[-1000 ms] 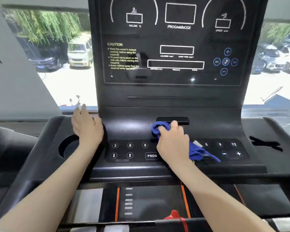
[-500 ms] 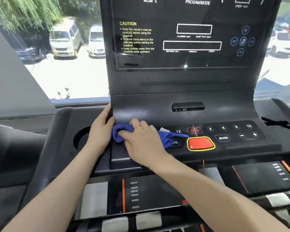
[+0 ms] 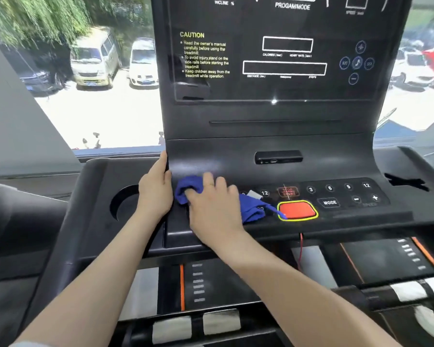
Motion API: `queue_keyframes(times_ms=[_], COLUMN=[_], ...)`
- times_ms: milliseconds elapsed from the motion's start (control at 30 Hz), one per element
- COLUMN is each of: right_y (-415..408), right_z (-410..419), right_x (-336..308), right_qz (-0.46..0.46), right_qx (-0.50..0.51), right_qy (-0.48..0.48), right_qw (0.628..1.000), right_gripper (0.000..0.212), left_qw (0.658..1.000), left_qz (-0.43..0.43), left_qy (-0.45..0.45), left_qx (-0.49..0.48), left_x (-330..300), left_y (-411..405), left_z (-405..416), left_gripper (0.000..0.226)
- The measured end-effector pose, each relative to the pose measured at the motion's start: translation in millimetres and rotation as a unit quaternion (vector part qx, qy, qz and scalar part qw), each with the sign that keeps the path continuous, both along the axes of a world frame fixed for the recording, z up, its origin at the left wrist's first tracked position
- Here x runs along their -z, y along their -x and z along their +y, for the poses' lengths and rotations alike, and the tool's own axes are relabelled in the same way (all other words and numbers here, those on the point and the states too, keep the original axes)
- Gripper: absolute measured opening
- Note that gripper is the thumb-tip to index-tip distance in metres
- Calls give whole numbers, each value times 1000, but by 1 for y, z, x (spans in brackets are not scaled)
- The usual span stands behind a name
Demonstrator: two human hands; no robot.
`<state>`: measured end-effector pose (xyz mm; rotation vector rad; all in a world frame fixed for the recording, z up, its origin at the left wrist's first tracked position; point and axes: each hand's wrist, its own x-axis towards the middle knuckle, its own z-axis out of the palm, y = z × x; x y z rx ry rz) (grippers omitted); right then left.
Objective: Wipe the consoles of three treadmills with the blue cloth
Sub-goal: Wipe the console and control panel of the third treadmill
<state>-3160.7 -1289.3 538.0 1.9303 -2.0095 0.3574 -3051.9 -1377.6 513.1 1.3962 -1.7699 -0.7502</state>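
Since a second ago, right hand (image 3: pixel 212 206) has carried the bunched blue cloth (image 3: pixel 186 190) leftward across the black plastic treadmill console (image 3: pixel 236 166), from mid-keypad to the keypad's left edge; between the last two frames, little change. Right fingers curl over the cloth, pressing it down; a loose tail trails toward the orange stop button (image 3: pixel 297 210). Left hand (image 3: pixel 154 194) rests at the console's left edge, fingers extended, holding nothing. Judgement: keep pressure light over keys, gather the tail, sweep back rightward with overlapping passes.
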Motion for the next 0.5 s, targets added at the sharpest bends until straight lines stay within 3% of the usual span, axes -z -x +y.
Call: queue_keyframes(times_ms=[200,300,367,500], right_y=[30,73,108,140], right_z=[24,9,-3,-8], right_x=[3,3,4,2], right_qz=[10,-9,-21,-25], right_qx=[-145,-94,-20,41], right_qy=[3,12,32,16], right_qw=[989,996,999,999], right_gripper=[25,24,9,16], left_qw=[999,999,998,997], left_qz=[-25,-35,-44,-62], left_qy=[24,25,11,11], left_qx=[-8,-22,-37,-40], left_x=[-5,-11,-13,-15], left_y=[0,3,5,8], left_z=[8,14,16,19], left_gripper=[56,53,51,52])
